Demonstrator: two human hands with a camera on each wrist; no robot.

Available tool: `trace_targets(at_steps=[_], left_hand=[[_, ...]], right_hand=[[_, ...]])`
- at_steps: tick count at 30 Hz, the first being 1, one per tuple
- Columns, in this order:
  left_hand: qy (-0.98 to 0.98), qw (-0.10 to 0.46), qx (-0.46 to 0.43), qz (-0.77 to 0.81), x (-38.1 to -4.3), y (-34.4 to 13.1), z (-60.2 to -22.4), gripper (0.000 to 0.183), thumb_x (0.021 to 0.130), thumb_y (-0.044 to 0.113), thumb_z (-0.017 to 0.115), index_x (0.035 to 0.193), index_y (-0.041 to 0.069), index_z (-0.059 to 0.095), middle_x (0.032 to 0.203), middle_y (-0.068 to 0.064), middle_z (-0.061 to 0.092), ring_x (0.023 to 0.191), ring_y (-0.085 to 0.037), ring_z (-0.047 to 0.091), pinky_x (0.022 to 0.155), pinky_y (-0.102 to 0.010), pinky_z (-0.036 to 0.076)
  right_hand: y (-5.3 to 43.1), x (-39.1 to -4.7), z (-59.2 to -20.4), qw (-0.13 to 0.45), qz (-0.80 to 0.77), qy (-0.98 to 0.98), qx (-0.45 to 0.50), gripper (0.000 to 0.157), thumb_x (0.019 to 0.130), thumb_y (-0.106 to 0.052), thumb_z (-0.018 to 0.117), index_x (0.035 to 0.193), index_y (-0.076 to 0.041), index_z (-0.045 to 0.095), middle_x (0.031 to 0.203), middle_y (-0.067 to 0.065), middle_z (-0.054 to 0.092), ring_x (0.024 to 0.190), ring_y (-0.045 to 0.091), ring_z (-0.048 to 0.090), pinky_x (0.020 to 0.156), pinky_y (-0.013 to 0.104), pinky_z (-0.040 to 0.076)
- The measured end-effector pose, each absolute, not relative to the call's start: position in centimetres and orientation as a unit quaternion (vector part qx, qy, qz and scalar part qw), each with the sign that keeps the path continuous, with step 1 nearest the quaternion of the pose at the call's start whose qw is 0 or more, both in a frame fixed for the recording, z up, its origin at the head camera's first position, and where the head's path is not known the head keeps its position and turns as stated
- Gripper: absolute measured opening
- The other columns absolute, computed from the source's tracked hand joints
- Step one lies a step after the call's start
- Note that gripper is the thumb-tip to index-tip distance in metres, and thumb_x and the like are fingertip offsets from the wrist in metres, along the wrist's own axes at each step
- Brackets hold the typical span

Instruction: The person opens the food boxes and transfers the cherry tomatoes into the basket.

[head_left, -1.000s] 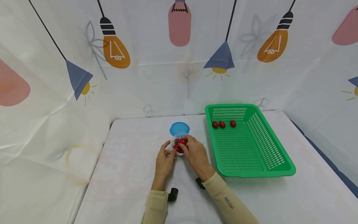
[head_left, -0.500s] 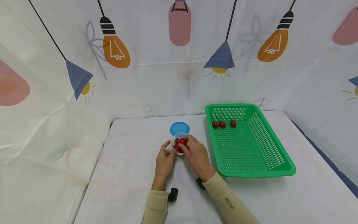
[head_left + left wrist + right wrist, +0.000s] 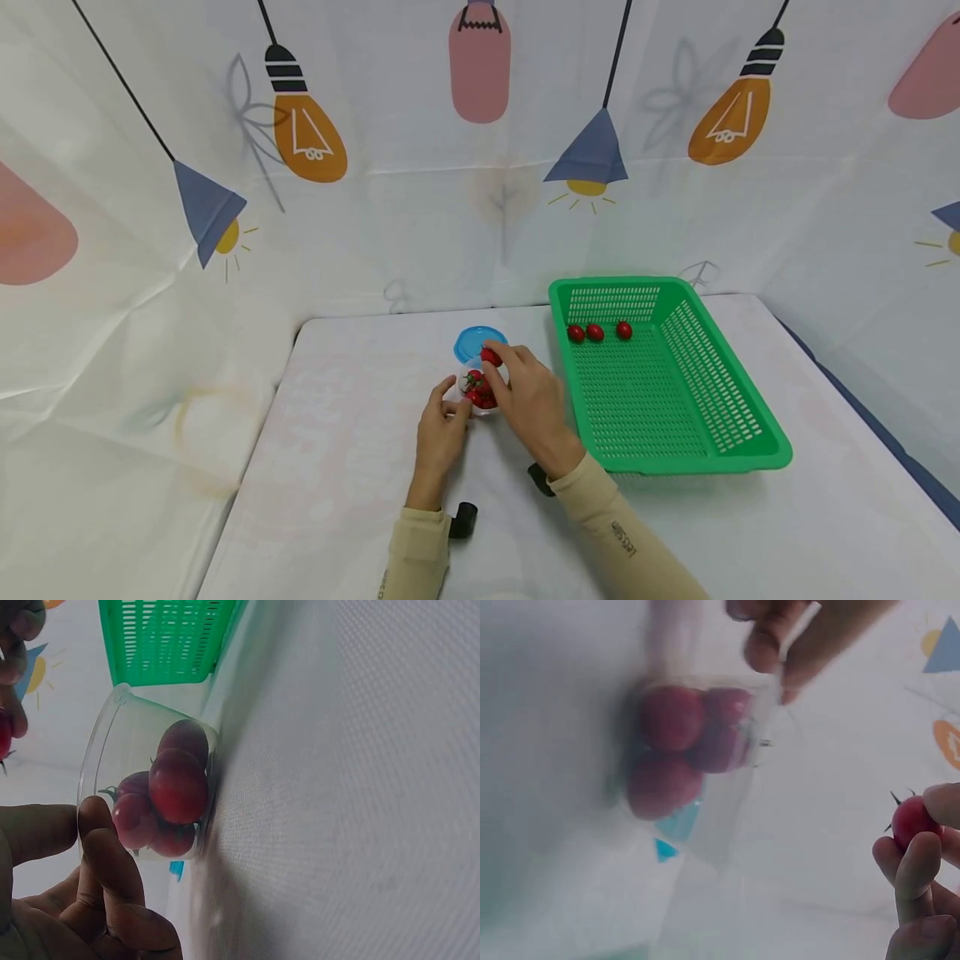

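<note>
With thumb and fingers, my left hand (image 3: 441, 437) pinches the rim of a clear plastic container (image 3: 129, 742) standing on the table. Several red cherry tomatoes (image 3: 178, 786) lie inside it, some with green stems. My right hand (image 3: 536, 408) holds one cherry tomato (image 3: 913, 822) between thumb and fingertips, above the container's far side. Its green stem shows in the right wrist view. Just behind the container lies a blue lid (image 3: 470, 343), partly covered by the right hand's fingers and the tomato.
A green perforated basket (image 3: 652, 408) stands right of the hands, with three cherry tomatoes (image 3: 595, 332) near its back left corner. The white-covered table (image 3: 337, 433) meets a curtain (image 3: 420, 225) printed with lamps at its back edge.
My right hand has lifted a cherry tomato up and out of the container, slightly away from me. The left hand keeps its hold on the container.
</note>
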State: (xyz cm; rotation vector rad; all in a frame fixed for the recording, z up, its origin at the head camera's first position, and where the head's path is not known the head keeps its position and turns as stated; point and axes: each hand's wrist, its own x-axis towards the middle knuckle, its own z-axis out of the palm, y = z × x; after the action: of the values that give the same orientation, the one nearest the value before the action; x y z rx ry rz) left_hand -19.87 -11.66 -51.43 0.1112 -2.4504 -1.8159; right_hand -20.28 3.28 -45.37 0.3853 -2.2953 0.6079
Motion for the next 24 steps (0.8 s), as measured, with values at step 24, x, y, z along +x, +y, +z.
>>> trace_targets(at_steps=[24], left_hand=[[-0.804,0.042,0.039,-0.592,-19.8,-11.6,-51.2,0.048,0.099,0.02,0.063,0.146,0.012,0.052,0.083,-0.003,0.071,0.074,-0.015,0.062,0.075,-0.036,0.048]], right_hand=[[4.1,-19.6,-40.1,0.306,0.306,-0.889,0.149,0.03,0.094,-0.03,0.075,0.12,-0.017,0.071,0.097,-0.002,0.073,0.054,0.005,0.056,0.046,0.022,0.044]])
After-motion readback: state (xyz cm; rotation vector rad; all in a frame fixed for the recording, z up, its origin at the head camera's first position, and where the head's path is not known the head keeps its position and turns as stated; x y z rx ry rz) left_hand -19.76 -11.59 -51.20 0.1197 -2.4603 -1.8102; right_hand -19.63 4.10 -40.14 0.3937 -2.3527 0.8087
